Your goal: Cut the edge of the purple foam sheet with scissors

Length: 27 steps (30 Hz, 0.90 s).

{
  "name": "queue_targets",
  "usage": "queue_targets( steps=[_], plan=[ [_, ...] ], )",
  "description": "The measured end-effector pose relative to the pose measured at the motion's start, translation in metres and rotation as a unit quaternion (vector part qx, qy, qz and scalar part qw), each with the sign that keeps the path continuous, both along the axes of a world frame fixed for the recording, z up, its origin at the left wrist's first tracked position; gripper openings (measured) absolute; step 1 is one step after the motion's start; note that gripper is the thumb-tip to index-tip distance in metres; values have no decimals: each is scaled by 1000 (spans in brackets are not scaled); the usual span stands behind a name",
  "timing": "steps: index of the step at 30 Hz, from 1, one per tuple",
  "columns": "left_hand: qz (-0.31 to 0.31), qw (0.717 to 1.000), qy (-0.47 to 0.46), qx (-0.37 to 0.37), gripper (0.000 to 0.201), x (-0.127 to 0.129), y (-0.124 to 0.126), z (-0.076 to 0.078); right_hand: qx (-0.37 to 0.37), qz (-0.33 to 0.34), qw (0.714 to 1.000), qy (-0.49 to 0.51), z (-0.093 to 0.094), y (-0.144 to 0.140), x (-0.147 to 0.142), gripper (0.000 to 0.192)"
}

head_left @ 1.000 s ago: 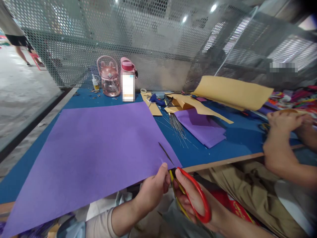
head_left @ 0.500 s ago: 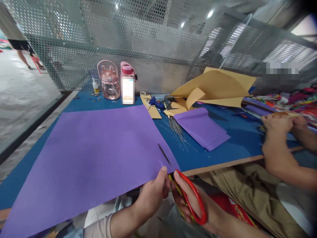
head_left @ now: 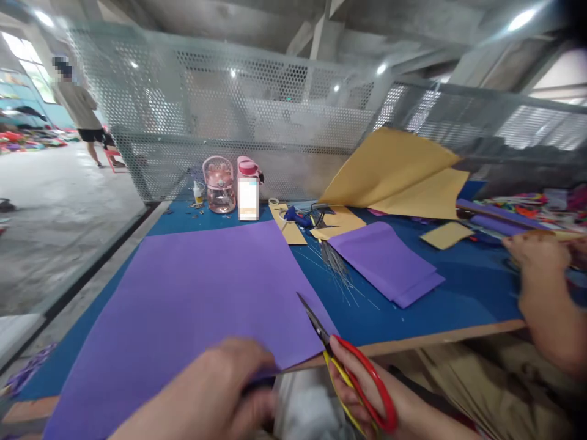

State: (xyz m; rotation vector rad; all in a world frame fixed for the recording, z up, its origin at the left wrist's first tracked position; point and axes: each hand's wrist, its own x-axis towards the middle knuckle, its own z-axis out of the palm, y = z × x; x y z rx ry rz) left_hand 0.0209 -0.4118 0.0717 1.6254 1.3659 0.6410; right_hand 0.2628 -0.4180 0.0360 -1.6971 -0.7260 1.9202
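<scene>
A large purple sheet [head_left: 197, 287] lies on the table, its near part overhanging the front edge. My right hand [head_left: 353, 379] grips scissors [head_left: 321, 330] with red and yellow handles. Their dark blades are close together and lie over the sheet's right corner, pointing away to the left. My left hand [head_left: 220, 379], smeared by motion, is at the sheet's near edge, left of the scissors. Its fingers are bent over the purple material with the thumb lower. Whether it pinches the edge I cannot make out.
Folded purple sheets [head_left: 385, 263], thin wires [head_left: 337, 260], a blue glue gun [head_left: 297, 216] and tan sheets [head_left: 389, 177] lie further right. Bottles [head_left: 221, 189] and a phone [head_left: 248, 198] stand at the back. A co-worker's hands [head_left: 536, 250] work at the right; another person stands far left.
My left hand has moved left, away from the scissors, along the sheet's near edge. The scissors remain in my right hand at the sheet's corner. The view has tilted up.
</scene>
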Motion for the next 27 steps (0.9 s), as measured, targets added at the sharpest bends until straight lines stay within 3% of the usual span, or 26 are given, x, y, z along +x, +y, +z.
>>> queue_targets(
  steps=[1,3,6,9,11,15,20,27],
  plan=[
    [-18,999,39,17,39,-2,9,-1,0,0,1000,12,-2,0,1,45],
    [-57,958,264,93,52,0,27,-11,2,-1,1000,27,-5,1,1,44],
    [-102,902,399,130,64,6,41,-32,12,2,999,34,-6,-1,2,42],
    [-111,890,418,145,65,8,41,-44,21,2,999,29,-2,-2,1,40],
    [-117,889,416,150,66,6,41,-41,22,-1,1000,16,1,-2,-1,40],
    [-166,879,420,149,62,3,56,-17,7,2,1000,1,7,0,-7,43],
    [-247,857,439,108,40,16,100,6,0,0,1000,-16,8,2,-9,45],
    [-233,862,432,124,34,26,148,-9,0,11,999,-46,17,3,-13,46]
  ],
)
